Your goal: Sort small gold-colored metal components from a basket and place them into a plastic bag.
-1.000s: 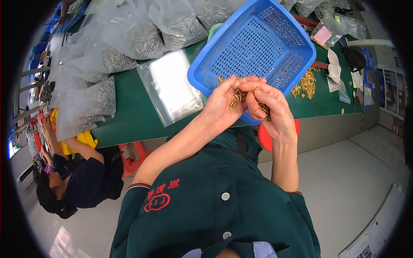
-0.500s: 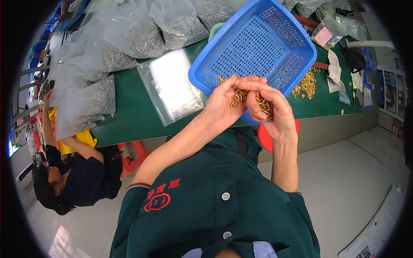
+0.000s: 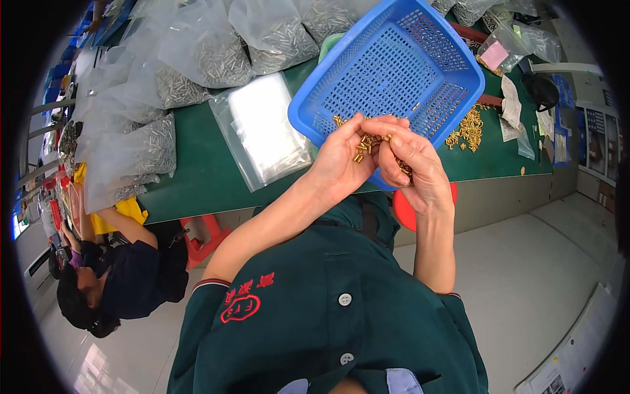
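Note:
Over the near edge of the blue plastic basket (image 3: 303,117), my two hands meet with small brass-coloured metal pieces (image 3: 365,146) in them. My left hand (image 3: 340,159) is cupped, palm up, with several pieces lying on its fingers. Curled around more of the pieces, my right hand (image 3: 423,172) has its thumb and fingertips against the left hand's fingers. Some brass pieces show in the basket's near corner; my hands hide part of its near side.
Right of the basket, a pile of brass pieces (image 3: 468,130) lies on the green table (image 3: 190,190). Clear plastic bags (image 3: 266,128) lie flat at left, below bulging bags of silver metal pieces (image 3: 220,59). A red stool (image 3: 405,211) stands under the table edge. A co-worker (image 3: 134,279) sits at left.
My right thumb and fingers have closed further over the brass pieces, so fewer show in that hand. The left hand has hardly moved. At left, the co-worker's head and arm have shifted.

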A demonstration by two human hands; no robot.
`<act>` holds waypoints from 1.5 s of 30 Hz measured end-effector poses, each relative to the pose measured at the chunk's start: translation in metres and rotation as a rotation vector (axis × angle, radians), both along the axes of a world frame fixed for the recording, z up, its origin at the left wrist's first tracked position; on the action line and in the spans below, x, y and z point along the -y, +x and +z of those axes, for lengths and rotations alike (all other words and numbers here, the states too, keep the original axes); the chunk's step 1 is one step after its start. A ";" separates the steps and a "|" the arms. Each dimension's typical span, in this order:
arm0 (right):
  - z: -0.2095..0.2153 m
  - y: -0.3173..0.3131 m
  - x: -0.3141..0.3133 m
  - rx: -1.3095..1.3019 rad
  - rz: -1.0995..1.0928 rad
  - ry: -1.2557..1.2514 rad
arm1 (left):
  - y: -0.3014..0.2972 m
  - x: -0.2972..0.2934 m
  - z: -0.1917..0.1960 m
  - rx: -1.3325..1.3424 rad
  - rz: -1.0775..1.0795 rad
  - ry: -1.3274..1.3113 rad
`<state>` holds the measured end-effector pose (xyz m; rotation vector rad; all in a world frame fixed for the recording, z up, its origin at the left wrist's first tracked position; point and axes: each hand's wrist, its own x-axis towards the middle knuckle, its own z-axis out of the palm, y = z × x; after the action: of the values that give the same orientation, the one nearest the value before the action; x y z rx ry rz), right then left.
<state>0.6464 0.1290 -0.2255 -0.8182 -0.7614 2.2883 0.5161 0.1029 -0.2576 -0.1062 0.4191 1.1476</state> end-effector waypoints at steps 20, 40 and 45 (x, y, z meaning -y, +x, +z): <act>0.003 0.000 0.001 0.020 -0.014 -0.025 | 0.001 0.003 -0.003 -0.023 -0.011 0.040; 0.004 0.002 0.000 0.000 -0.012 -0.004 | 0.003 0.003 0.001 -0.022 -0.029 0.018; 0.005 0.002 0.001 0.048 -0.001 0.034 | 0.004 0.003 0.002 0.001 -0.027 0.017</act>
<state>0.6485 0.1280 -0.2201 -0.8607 -0.8193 2.2553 0.5203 0.0997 -0.2561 -0.0864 0.4084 1.1244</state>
